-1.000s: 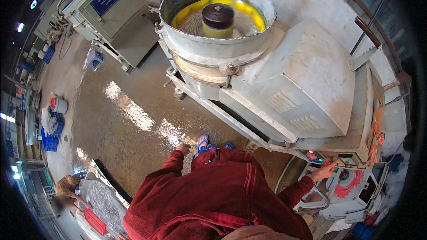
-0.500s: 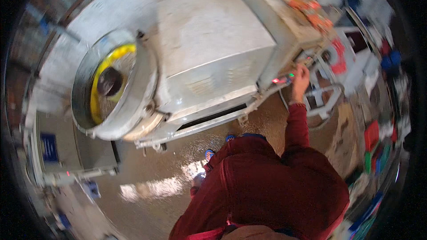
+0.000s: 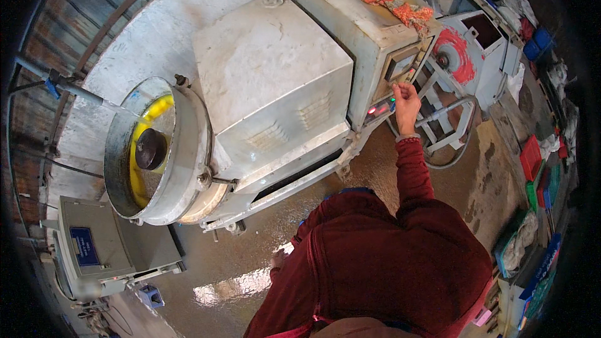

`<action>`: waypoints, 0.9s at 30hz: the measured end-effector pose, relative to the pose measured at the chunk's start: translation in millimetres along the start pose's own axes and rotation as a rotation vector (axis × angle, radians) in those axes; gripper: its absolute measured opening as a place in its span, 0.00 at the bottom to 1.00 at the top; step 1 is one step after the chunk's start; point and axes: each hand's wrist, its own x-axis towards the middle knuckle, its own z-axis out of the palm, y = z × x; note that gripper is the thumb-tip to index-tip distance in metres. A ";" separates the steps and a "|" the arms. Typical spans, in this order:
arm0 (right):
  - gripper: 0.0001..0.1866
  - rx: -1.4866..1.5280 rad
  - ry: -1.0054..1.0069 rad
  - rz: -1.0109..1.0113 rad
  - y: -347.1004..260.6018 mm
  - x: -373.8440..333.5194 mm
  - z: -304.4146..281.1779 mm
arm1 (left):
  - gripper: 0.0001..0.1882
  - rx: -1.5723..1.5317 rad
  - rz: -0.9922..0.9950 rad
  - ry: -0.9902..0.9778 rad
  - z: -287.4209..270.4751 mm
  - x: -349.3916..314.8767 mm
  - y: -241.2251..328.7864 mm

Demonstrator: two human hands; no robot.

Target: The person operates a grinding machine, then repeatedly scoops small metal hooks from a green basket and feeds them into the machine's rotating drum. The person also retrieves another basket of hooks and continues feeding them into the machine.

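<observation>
Head view: sharper than before; still holding bent-fingered right hand point(image 3: 405, 101) at control panel point(image 3: 379, 109); cannot tell its grip or left hand's point(image 3: 277, 259).

right grip point(image 3: 407, 100) at control box point(image 3: 364, 56), red light point(image 3: 372, 111) lit

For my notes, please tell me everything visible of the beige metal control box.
The stained beige metal control box stands beside the pale metal housing. Its front has a rectangular panel and glowing red and green lights. An orange patterned cloth lies on top; the right hand is at its front, contact unclear.
</observation>
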 end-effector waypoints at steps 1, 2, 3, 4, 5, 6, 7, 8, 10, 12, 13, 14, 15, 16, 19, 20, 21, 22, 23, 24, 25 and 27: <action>0.14 0.007 -0.004 0.009 -0.9 -0.2 -0.1 | 0.17 -0.114 -0.035 0.032 0.8 1.2 0.9; 0.14 0.013 -0.006 0.018 -1.7 -0.2 -0.3 | 0.17 -0.066 0.001 0.031 0.9 2.0 2.1; 0.14 0.012 -0.007 0.019 -2.1 -0.1 -0.3 | 0.17 -0.020 0.036 0.030 1.6 2.4 2.8; 0.14 0.011 -0.008 0.020 -2.4 0.0 -0.3 | 0.16 0.028 0.072 0.028 2.4 1.6 3.1; 0.14 0.014 -0.003 0.018 -2.2 0.4 -0.2 | 0.17 0.201 0.080 0.047 3.2 0.8 3.6; 0.14 0.030 -0.009 0.024 -1.6 0.7 0.0 | 0.17 0.236 0.066 0.065 4.0 -2.0 3.2; 0.14 0.048 -0.009 0.029 -0.5 1.4 0.3 | 0.17 0.234 0.050 0.073 5.0 -3.5 3.6; 0.14 0.066 -0.012 0.033 0.7 1.7 0.7 | 0.17 0.233 0.033 0.083 5.6 -6.8 3.3; 0.13 0.045 -0.005 0.006 3.6 2.7 1.5 | 0.17 0.225 0.005 0.088 7.6 -12.3 3.0; 0.13 0.034 -0.003 -0.002 6.0 3.2 2.3 | 0.17 0.211 -0.014 0.096 9.9 -17.1 2.4; 0.12 0.035 -0.005 0.003 6.9 3.3 2.6 | 0.18 0.207 -0.023 0.096 11.0 -19.4 1.8; 0.12 0.040 -0.005 0.005 7.5 3.4 2.8 | 0.18 0.204 -0.032 0.103 12.3 -21.4 1.0; 0.12 0.051 -0.008 0.018 7.8 3.3 3.0 | 0.18 0.203 -0.040 0.098 13.2 -23.0 0.5; 0.12 0.067 -0.009 0.029 7.8 3.4 2.8 | 0.18 0.198 -0.045 0.102 14.4 -24.7 -0.5; 0.14 0.120 -0.020 0.055 6.2 3.3 1.8 | 0.18 0.193 -0.059 0.104 16.4 -28.9 -2.4; 0.15 0.139 -0.023 0.062 5.2 3.4 1.2 | 0.18 0.193 -0.064 0.105 16.7 -30.3 -2.9; 0.15 0.149 -0.027 0.070 4.1 3.5 0.5 | 0.18 0.192 -0.067 0.104 17.2 -31.1 -3.0; 0.15 0.159 -0.031 0.077 2.9 3.2 0.1 | 0.18 0.190 -0.068 0.106 17.1 -32.1 -2.9; 0.15 0.169 -0.034 0.085 1.6 3.2 -0.5 | 0.18 0.192 -0.073 0.104 17.7 -32.6 -2.7; 0.15 0.164 -0.036 0.085 0.5 2.5 -0.7 | 0.19 0.188 -0.074 0.105 17.3 -32.9 -2.2; 0.15 0.159 -0.039 0.086 -0.9 2.2 -1.1 | 0.19 0.189 -0.076 0.103 18.1 -33.1 -1.8; 0.14 0.154 -0.042 0.083 -2.8 0.8 -1.2 | 0.19 0.191 -0.079 0.099 18.5 -33.0 -0.5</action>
